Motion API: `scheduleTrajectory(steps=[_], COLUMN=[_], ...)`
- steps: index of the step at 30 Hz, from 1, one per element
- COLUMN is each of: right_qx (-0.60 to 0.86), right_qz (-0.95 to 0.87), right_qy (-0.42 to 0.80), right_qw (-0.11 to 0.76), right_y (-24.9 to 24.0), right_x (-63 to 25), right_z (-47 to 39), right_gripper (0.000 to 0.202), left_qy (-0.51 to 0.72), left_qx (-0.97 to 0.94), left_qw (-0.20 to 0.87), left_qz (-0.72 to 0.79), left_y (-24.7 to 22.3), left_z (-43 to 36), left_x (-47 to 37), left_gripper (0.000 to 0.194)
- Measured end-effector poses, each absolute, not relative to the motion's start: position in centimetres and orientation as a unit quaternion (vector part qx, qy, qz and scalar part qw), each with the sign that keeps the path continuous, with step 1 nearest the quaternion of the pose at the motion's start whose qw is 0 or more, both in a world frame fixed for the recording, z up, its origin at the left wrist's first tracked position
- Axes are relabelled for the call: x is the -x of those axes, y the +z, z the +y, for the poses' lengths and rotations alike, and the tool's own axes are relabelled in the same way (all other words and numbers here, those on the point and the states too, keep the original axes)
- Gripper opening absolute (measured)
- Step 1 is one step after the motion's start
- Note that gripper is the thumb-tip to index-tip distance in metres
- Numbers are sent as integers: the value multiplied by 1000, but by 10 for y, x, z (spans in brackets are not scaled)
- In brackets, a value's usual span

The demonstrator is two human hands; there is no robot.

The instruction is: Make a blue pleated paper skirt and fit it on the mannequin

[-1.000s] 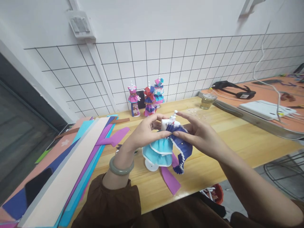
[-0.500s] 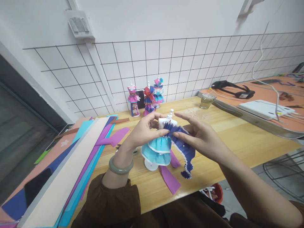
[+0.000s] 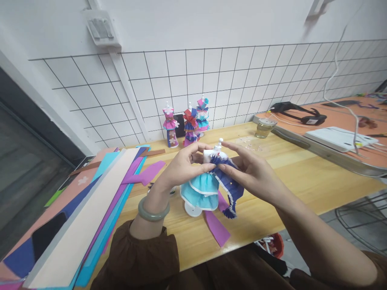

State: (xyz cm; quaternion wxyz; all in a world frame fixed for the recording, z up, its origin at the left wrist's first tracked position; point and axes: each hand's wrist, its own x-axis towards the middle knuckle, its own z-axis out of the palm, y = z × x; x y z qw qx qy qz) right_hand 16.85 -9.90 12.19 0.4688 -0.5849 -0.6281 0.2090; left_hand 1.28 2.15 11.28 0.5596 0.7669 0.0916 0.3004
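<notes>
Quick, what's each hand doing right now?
Left hand: closed around small white mannequin, thumb on ruffled, white-edged navy strip.
Right hand: closed on that strip.

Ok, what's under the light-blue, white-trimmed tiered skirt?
Below the skirt, a round white base shows on the pale wooden table, and a flat purple strip pokes out rightward. Whatever the skirt's layers cover can't be seen.

Navy strip (image 3: 236, 188) nearer skirt (image 3: 202, 201) vs. prev.
</notes>
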Motion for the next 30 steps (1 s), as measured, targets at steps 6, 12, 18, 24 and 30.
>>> scheduleTrajectory(steps=[6,12,18,24,30], right_qx=[588,595,591,605,604], right_qz=[-634,-634,-636,-637,-646], right_qy=[187,177,174,152,130], right_qw=[467,461,465,453,448], right_y=[118,118,119,119,118], right_x=[-169,-169,-169,-169,-170], right_z=[-96,-97,-97,-96,-95], right_gripper=[52,52,53,53,53], left_qy=[297,292,300,294,305], left_qx=[-761,-751,-751,-778,-793], left_qw=[569,584,579,545,515], left_qz=[97,96,106,109,110], left_y=[112,113,115,117,116], left_z=[20,19,18,17,16], left_x=[-14,-14,-14,-12,-13], left_gripper=[41,41,42,47,41])
